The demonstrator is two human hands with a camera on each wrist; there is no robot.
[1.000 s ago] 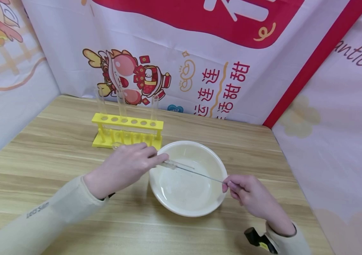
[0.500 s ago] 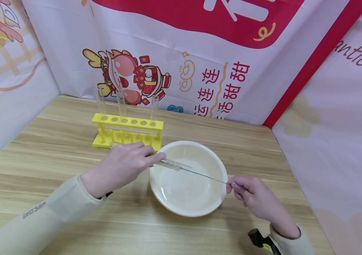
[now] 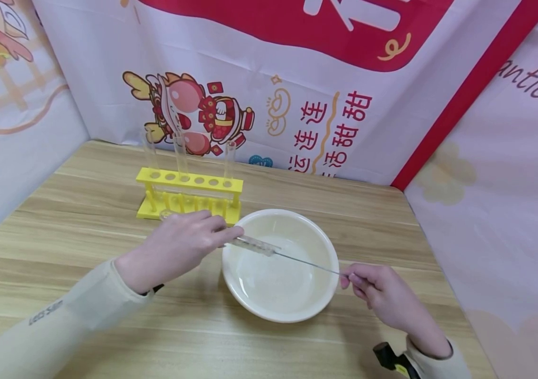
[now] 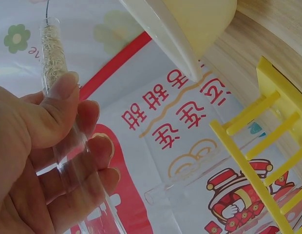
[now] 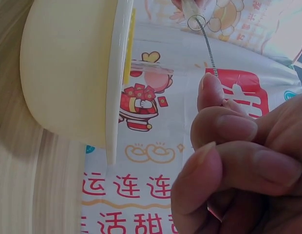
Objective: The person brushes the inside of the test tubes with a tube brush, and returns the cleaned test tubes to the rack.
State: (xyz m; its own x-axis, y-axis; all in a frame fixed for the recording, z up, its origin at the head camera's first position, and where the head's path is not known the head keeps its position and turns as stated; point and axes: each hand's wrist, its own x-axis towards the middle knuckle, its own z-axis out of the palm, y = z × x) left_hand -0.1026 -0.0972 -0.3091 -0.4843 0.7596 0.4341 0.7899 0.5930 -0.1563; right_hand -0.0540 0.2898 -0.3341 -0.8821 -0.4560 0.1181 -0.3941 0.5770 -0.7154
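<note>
In the head view my left hand [image 3: 179, 242] grips a clear test tube [image 4: 104, 214], tilted above the basin with its mouth toward the right. Pale bristles [image 4: 53, 53] of a test tube brush sit inside the tube, close to its mouth. The brush's thin wire handle [image 3: 307, 262] runs out of that mouth to my right hand [image 3: 387, 295], which pinches its end between thumb and curled fingers. Beneath lies a cream round basin [image 3: 278, 318]; its inside looks shiny, and I cannot tell whether water is in it.
Left of the basin, a yellow test tube rack [image 3: 192, 180] stands at the back of the wooden table [image 3: 193, 347]. It holds a left tube [image 3: 149, 152], a middle tube [image 3: 180, 152] and a right tube [image 3: 230, 160]. A printed cloth [image 3: 259, 47] hangs behind.
My right hand has moved a little right, and the bristles have slid along the tube toward its mouth. My left hand and the tube have shifted slightly left.
</note>
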